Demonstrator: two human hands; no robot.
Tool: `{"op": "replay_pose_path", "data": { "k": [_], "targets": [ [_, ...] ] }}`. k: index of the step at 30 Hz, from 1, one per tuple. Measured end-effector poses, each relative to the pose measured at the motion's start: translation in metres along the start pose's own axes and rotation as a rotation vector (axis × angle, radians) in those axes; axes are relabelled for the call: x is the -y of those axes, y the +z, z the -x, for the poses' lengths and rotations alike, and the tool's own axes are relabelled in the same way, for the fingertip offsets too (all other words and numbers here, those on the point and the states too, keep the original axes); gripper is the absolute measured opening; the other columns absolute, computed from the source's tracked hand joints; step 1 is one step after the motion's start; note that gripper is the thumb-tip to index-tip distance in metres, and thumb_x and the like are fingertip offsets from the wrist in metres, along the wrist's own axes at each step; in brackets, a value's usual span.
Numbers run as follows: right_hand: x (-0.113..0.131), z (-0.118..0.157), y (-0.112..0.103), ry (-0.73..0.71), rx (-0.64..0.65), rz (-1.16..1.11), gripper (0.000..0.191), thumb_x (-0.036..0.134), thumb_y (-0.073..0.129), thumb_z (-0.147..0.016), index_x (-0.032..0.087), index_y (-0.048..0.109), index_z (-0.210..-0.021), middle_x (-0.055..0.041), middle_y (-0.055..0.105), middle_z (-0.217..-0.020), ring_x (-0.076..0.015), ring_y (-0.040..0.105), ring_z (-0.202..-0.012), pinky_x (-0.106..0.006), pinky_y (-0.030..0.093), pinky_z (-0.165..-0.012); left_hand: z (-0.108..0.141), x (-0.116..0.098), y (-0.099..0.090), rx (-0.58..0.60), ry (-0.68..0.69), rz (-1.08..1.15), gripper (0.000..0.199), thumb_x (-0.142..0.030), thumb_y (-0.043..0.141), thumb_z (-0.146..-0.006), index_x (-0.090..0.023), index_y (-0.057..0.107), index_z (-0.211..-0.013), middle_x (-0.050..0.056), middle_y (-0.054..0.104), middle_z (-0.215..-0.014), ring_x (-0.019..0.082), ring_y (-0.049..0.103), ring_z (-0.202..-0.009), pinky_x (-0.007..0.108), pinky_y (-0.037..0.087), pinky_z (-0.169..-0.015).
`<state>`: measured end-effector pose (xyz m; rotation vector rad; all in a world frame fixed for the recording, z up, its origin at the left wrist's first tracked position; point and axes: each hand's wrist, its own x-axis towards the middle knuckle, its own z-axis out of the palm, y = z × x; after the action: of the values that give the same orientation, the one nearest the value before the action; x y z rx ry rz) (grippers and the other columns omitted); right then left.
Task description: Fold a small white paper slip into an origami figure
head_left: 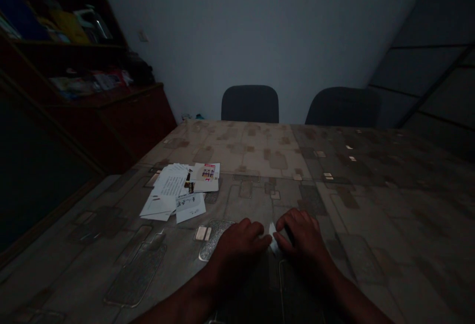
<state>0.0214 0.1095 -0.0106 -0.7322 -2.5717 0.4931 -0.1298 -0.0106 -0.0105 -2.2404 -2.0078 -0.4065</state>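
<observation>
Near the front of the table, a small white piece of paper (pixel 273 239) shows between my two hands. My left hand (pixel 243 245) has its fingers curled, with thumb and fingertips against the paper's left side. From the right, my right hand (pixel 302 235) pinches the paper's other side, a dark gap showing between its thumb and fingers. Both hands hide much of the paper. Beyond and to the left lies a loose, overlapping pile of white printed cards and papers (pixel 170 185), some with dark writing, one with a coloured picture.
A patterned cloth covers the table (pixel 241 141). Behind its far edge stand two dark chairs (pixel 250 104) against a pale wall. A dark red cabinet (pixel 137 121) with cluttered shelves is at the left. The room is dim.
</observation>
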Motion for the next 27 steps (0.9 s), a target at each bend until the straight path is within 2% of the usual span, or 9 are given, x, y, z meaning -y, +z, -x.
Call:
{"op": "replay_pose_path", "data": {
  "k": [6,9,12,15,22,27],
  "targets": [
    [0.001,0.002,0.003,0.026,-0.009,-0.008,0.011,0.015,0.063,-0.079,0.022,0.056,-0.083,-0.0008,0.058,-0.085,-0.0223,0.051,-0.082,-0.037,0.034,-0.079,0.002,-0.003,-0.009,0.145,0.032,-0.061,0.019,-0.017,0.059,-0.090,-0.023,0.057,-0.108,0.002,0.061,-0.091,0.020,0.052,-0.078,0.029,0.041,-0.059],
    [0.004,0.005,0.005,0.028,-0.032,-0.014,0.013,0.017,0.066,-0.077,0.022,0.055,-0.084,-0.0010,0.057,-0.085,-0.0223,0.050,-0.081,-0.036,0.034,-0.077,0.004,-0.003,-0.014,0.175,0.025,-0.048,0.031,-0.018,0.060,-0.090,-0.025,0.051,-0.119,0.003,0.062,-0.100,0.021,0.052,-0.082,0.030,0.043,-0.063],
    [0.003,0.005,0.005,0.034,-0.023,-0.025,0.014,0.015,0.066,-0.078,0.022,0.056,-0.085,-0.0011,0.057,-0.086,-0.0225,0.051,-0.082,-0.036,0.035,-0.077,0.007,-0.001,-0.016,0.185,0.015,-0.023,0.033,-0.019,0.060,-0.090,-0.025,0.050,-0.121,0.003,0.063,-0.106,0.022,0.053,-0.084,0.032,0.044,-0.064],
    [0.002,0.003,0.002,0.056,0.019,-0.060,0.013,0.015,0.065,-0.079,0.022,0.057,-0.086,-0.0015,0.059,-0.088,-0.0230,0.052,-0.084,-0.037,0.036,-0.078,0.010,0.001,-0.013,0.144,0.016,0.011,0.031,-0.017,0.059,-0.090,-0.024,0.052,-0.119,0.003,0.064,-0.110,0.022,0.053,-0.084,0.033,0.043,-0.065],
    [0.003,-0.004,-0.004,0.133,0.082,-0.048,0.020,0.015,0.069,-0.074,0.023,0.063,-0.091,-0.0030,0.061,-0.092,-0.0262,0.054,-0.091,-0.043,0.036,-0.084,0.015,0.005,0.002,-0.049,0.008,0.100,0.028,-0.012,0.056,-0.090,-0.025,0.058,-0.115,0.003,0.066,-0.109,0.022,0.054,-0.086,0.034,0.042,-0.068],
    [0.002,-0.005,-0.003,0.116,0.084,-0.052,0.022,0.013,0.067,-0.073,0.024,0.064,-0.092,-0.0026,0.061,-0.092,-0.0256,0.054,-0.093,-0.043,0.035,-0.086,0.012,0.007,-0.002,-0.076,-0.090,0.382,0.030,-0.003,0.053,-0.086,-0.023,0.064,-0.106,0.004,0.066,-0.106,0.021,0.056,-0.092,0.032,0.044,-0.077]
  ]
}}
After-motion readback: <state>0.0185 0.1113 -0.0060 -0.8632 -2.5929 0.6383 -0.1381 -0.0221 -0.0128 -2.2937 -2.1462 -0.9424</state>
